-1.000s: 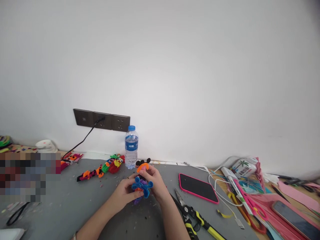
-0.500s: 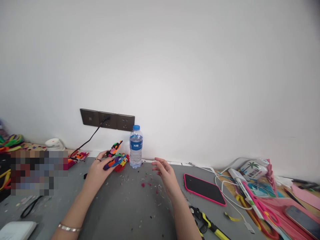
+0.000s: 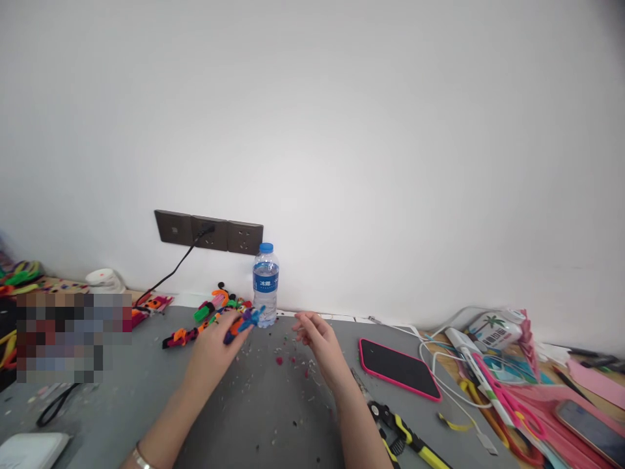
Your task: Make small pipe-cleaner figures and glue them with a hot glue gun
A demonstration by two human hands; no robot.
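My left hand [image 3: 217, 345] is closed on a small fuzzy pipe-cleaner figure [image 3: 245, 322] in blue, purple and orange, held just in front of a water bottle [image 3: 265, 286]. Behind and beside that hand lie other colourful pipe-cleaner figures [image 3: 219, 301], partly hidden by it. A red, orange and black fuzzy piece [image 3: 180, 337] shows to its left. To the right of the bottle, my right hand [image 3: 319, 342] hovers over the grey mat [image 3: 273, 404] with loosely bent fingers and nothing visible in them.
Coloured scraps [image 3: 279, 360] litter the mat. On the right are a pink-cased phone [image 3: 400, 368], yellow-black pliers [image 3: 410, 440], a white cable [image 3: 454, 391] and pink scissors [image 3: 517, 410]. A white box [image 3: 34, 451] sits front left, and a black cord [image 3: 176, 267] runs to the wall socket.
My left hand has moved right and toward me with the blue-purple figure, uncovering other figures behind it. My right hand's fingers have drawn closer together.
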